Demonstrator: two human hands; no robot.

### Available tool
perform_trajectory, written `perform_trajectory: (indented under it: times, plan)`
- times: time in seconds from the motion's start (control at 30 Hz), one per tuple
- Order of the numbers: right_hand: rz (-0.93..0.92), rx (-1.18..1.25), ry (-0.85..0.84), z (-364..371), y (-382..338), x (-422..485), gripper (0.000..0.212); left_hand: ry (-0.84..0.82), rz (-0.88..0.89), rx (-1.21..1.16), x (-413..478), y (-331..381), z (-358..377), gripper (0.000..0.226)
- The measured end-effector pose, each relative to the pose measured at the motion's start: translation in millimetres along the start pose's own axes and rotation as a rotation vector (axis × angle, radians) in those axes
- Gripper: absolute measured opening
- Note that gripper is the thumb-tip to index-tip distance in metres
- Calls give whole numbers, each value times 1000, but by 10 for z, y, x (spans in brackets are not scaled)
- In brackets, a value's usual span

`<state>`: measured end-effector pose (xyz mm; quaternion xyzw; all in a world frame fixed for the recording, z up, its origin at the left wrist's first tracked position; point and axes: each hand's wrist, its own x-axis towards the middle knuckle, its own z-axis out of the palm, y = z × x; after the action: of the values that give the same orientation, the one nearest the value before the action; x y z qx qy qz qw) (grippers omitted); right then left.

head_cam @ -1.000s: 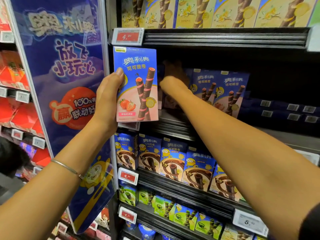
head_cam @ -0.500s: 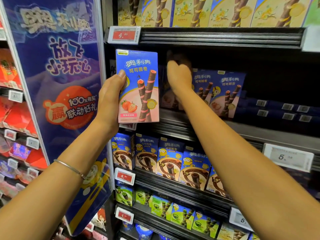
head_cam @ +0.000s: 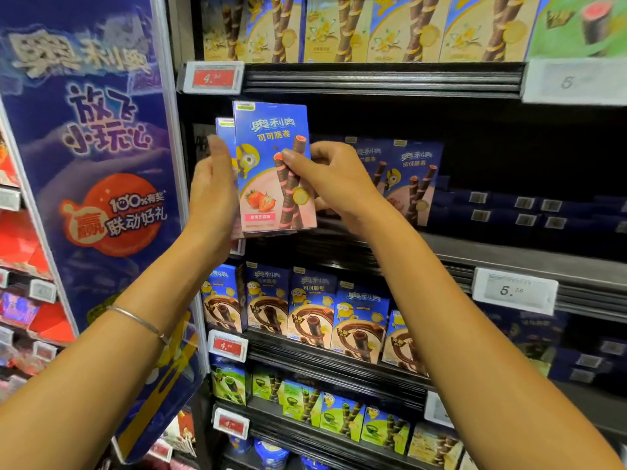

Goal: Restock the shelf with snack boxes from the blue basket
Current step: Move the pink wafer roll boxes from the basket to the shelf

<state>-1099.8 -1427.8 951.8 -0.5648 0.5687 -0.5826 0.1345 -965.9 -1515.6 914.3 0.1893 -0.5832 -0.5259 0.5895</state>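
The front box [head_cam: 276, 171] now sits in the right hand [head_cam: 334, 184], thumb on its face and fingers behind its right edge; half a second ago that hand was reaching deep into the shelf [head_cam: 475, 245] with nothing visible in it. A second box [head_cam: 224, 130] shows just behind the first, at its left edge, and the left hand [head_cam: 212, 195] is against it, fingers upright along the side; earlier this hand held a single box alone. Whether the left hand truly grips the rear box or only steadies it cannot be told. Both boxes are upright, held in front of the shelf's left end, their bottoms about level with its lip.

To the right, two standing boxes [head_cam: 412, 181] face out, just beside the right hand. Beyond them flat stock [head_cam: 526, 212] lies low, leaving dark open room above. The banner [head_cam: 88, 164] closes off the left edge, near the left hand. A price tag [head_cam: 213, 78] hangs on the shelf above.
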Motion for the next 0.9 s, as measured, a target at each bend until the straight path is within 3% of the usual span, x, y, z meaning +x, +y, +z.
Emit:
perform_trajectory:
  times: [0.1, 0.17, 0.23, 0.3, 0.43, 0.6, 0.77, 0.9]
  plan:
    - [56, 39, 22, -141, 46, 35, 35, 96, 40, 52, 61, -72, -55, 43]
    - [75, 77, 89, -278, 114, 91, 22, 135, 67, 94, 100, -75, -108, 45]
    - [101, 59, 185, -422, 200, 169, 29, 152, 80, 110, 131, -73, -166, 45]
    - [149, -46, 261, -546, 303, 254, 40, 156, 65, 96, 154, -74, -211, 36]
    - [145, -294, 284, -665, 428, 353, 25, 152, 71, 95, 150, -51, -235, 30]
    - [66, -665, 228, -571, 458, 384, 67, 169, 25, 75, 125, -16, -218, 42]
    - [-15, -952, 289, -441, 495, 441, 86, 165, 4, 81, 72, -24, -202, 52]
    - [-2, -944, 306, -363, 517, 567, 88, 140, -5, 91, 39, -34, -176, 51]
